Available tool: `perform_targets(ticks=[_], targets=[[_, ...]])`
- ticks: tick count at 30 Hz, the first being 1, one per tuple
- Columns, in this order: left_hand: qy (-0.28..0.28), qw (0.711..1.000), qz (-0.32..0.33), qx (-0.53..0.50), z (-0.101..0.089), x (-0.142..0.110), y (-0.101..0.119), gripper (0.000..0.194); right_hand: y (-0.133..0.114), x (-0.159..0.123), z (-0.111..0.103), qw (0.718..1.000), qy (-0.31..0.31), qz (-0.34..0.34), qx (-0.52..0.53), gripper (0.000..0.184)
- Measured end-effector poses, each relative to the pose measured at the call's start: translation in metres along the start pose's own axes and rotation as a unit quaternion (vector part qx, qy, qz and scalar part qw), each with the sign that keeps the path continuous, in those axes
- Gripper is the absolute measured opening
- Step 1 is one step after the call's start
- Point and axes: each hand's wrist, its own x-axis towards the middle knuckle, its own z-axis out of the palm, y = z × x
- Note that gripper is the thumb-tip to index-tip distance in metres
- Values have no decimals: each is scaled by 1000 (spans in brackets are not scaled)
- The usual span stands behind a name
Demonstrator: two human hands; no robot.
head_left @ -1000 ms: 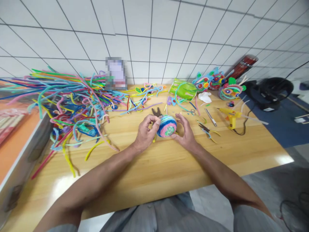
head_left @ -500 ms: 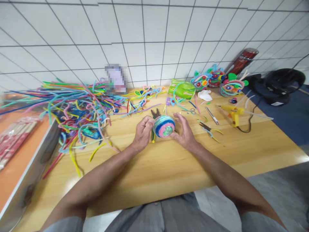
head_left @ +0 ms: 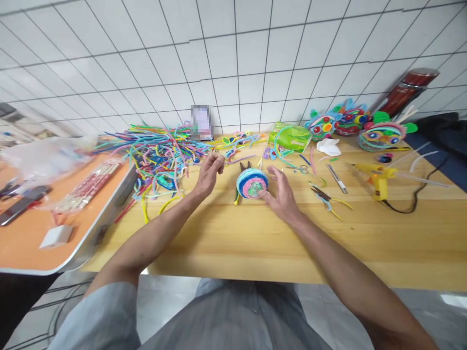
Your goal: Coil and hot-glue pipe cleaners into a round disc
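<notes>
A round ball wrapped in pipe cleaners (head_left: 252,183), in bands of pale green, blue and pink, stands in front of me at mid table. My right hand (head_left: 282,197) steadies its right side, thumb against the edge and fingers curving behind. Raised to the left, apart from the ball, my left hand (head_left: 210,174) has its fingers curled together; whether anything is pinched in them is hidden. Behind the ball lie dark-jawed pliers with green handles (head_left: 236,197), partly covered by it. A heap of colourful pipe cleaners (head_left: 160,160) lies beyond my left hand.
To the right are cutting pliers (head_left: 326,197), a utility knife (head_left: 336,178) and a yellow glue gun (head_left: 381,182) with its cord. Several decorated balls (head_left: 383,135), a green packet (head_left: 290,137) and a red flask (head_left: 408,92) stand along the wall. An orange tray table (head_left: 95,214) adjoins on the left.
My left hand has left the ball and moved up and leftward toward the pipe cleaner heap. The right hand stays by the ball. The view has turned left, showing more of the orange tray table.
</notes>
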Motion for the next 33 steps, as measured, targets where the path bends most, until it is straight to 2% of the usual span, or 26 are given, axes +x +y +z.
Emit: perform_targets(ticks=[6,12,15,22,26,28,31,33], targets=[[-5,999,-27,23,-6,-7,3,57,2,3,3,1000,4,0,2,81],[26,999,-15,18,-2,-6,0,25,8,5,7,1000,9,-6,-10,90],[41,999,-12,23,1,-10,-3,18,7,5,8,1000,1,-18,-16,98],[71,996,20,51,11,-37,-5,28,2,4,7,997,-28,-45,-49,97],[17,985,85,149,18,-51,-5,34,0,4,5,995,-41,-47,-80,100],[2,980,100,173,21,-54,-7,37,-1,4,5,993,-55,-46,-95,107],[1,991,69,114,23,-56,-11,42,-3,3,6,990,-72,-43,-112,120],[-1,996,45,73,23,-57,-13,47,-3,2,6,989,-75,-49,-119,122]])
